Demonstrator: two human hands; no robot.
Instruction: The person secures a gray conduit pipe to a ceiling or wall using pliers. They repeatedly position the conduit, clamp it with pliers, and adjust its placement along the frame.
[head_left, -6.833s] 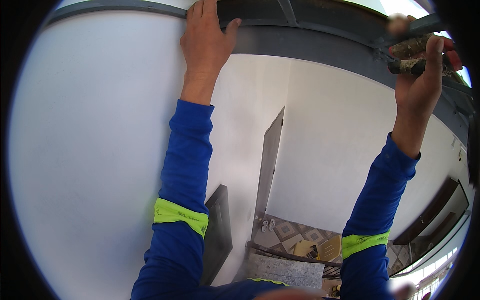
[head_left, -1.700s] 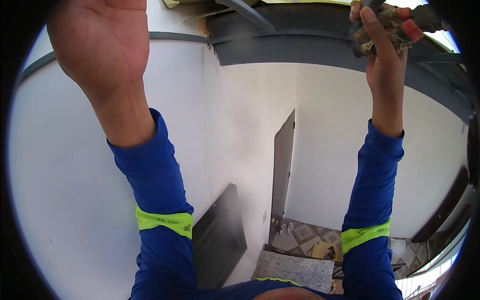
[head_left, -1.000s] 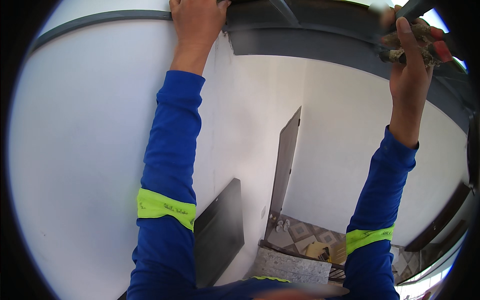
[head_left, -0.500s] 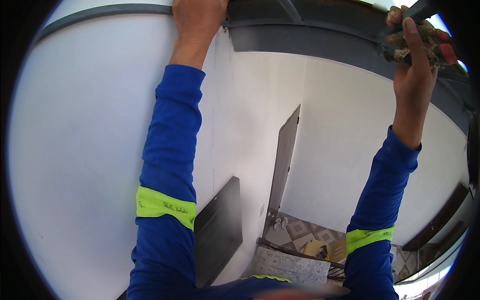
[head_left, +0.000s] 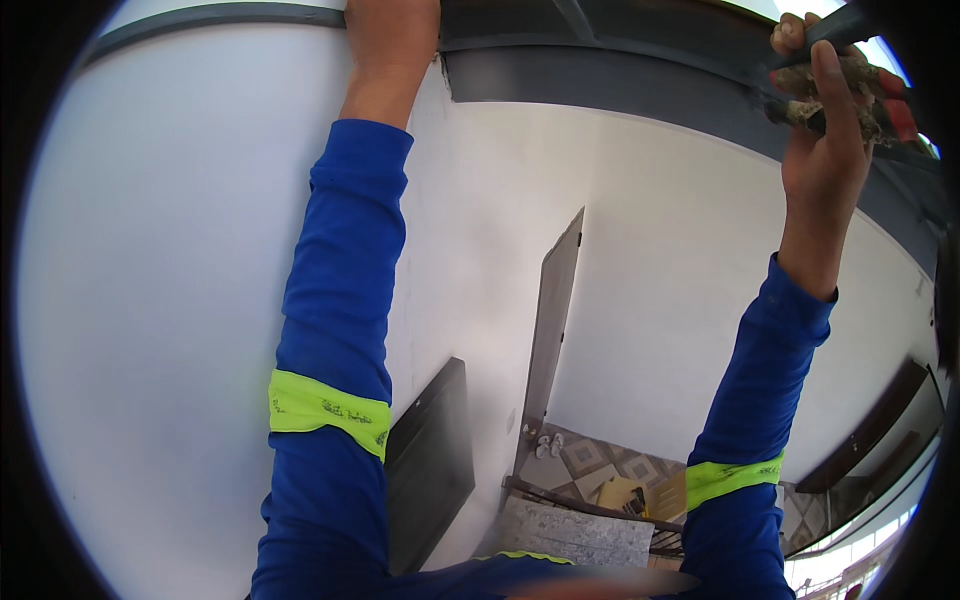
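My left hand (head_left: 390, 45) reaches to the grey steel beam (head_left: 600, 70) at the top, where a narrow rail (head_left: 200, 22) runs along the wall; its fingers are cut off by the picture's edge. My right hand (head_left: 830, 150), at top right, is closed round crusted cylindrical items (head_left: 895, 120) with red and black parts, with fingertips hooked beside a grey metal bar (head_left: 845, 25). What exactly these items are is unclear. Both arms are raised in blue sleeves with yellow-green bands.
Below are a dark flat panel (head_left: 425, 470) by the left wall, a door (head_left: 555, 320), sandals (head_left: 550, 445) on tiled floor (head_left: 585, 460), a yellow object (head_left: 620, 495), a speckled ledge (head_left: 570, 530) with a dark railing, and dark-framed fittings (head_left: 870, 420) at right.
Since 1.7 seconds ago my left hand has moved rightward from the upper left corner onto the steel frame. My right hand keeps its hold, sitting slightly farther right in the picture.
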